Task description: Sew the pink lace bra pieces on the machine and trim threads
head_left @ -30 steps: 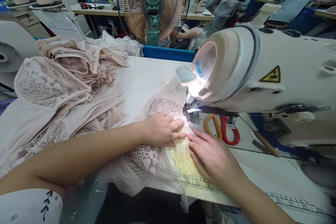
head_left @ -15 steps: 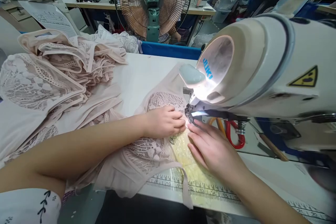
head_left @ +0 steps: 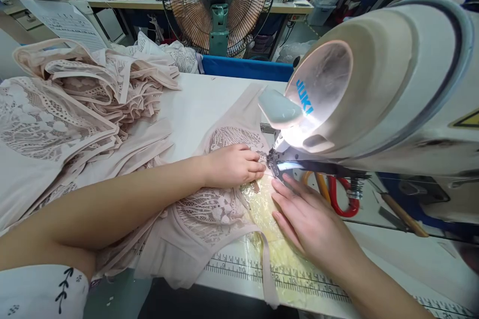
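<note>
A pale pink lace bra [head_left: 209,209] lies over the bed of the sewing machine [head_left: 359,89], its edge running under the lit presser foot [head_left: 273,159]. My left hand [head_left: 237,165] rests on the bra just left of the foot, fingers curled down and gripping the fabric. A small brownish tab [head_left: 256,187] shows below those fingertips. To the right of the foot, my right hand [head_left: 305,209] lies nearly flat with fingers stretched out, fingertips by the fabric edge. Under it is a yellow, clear-taped patch [head_left: 279,249]. A strap [head_left: 267,269] hangs over the front edge.
A heap of similar bras [head_left: 93,84] covers the left side. Red-handled scissors [head_left: 344,204] and a wooden-handled tool [head_left: 404,214] lie behind the machine arm. A ruler strip [head_left: 299,281] runs along the front edge. A large fan [head_left: 219,5] stands beyond the table.
The view has shifted slightly, so the machine sits larger and farther right. Both hands keep nearly the same places by the foot. The brownish tab now shows below my left fingers.
</note>
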`<state>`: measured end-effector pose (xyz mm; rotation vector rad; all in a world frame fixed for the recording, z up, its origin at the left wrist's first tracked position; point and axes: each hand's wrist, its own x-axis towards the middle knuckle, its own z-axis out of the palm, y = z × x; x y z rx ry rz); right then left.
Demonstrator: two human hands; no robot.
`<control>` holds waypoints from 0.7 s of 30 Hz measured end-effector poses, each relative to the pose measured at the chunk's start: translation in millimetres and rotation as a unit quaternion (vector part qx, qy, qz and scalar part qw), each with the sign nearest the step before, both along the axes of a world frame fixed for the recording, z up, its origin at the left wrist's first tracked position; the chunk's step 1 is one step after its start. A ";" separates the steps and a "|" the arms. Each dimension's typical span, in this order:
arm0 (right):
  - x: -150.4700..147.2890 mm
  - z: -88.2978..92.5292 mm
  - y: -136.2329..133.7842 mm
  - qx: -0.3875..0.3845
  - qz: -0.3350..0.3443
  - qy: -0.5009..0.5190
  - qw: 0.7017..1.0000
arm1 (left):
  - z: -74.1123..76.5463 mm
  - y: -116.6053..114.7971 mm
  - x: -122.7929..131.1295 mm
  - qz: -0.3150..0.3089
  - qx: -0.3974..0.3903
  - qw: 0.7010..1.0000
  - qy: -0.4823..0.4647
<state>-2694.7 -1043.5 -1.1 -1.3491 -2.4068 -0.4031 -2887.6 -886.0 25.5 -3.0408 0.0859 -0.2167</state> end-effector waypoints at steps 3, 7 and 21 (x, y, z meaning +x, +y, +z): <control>1.5 -0.9 -1.4 -0.003 0.001 0.005 1.000 | 1.3 5.9 2.0 0.018 -0.028 0.999 0.021; 2.9 -1.7 -2.0 -0.006 0.004 0.005 1.000 | -1.3 12.8 3.5 0.053 -0.057 0.996 0.037; -4.2 18.6 -34.5 -0.027 0.002 0.124 0.992 | 48.6 -68.9 -32.6 0.284 -0.027 0.954 0.089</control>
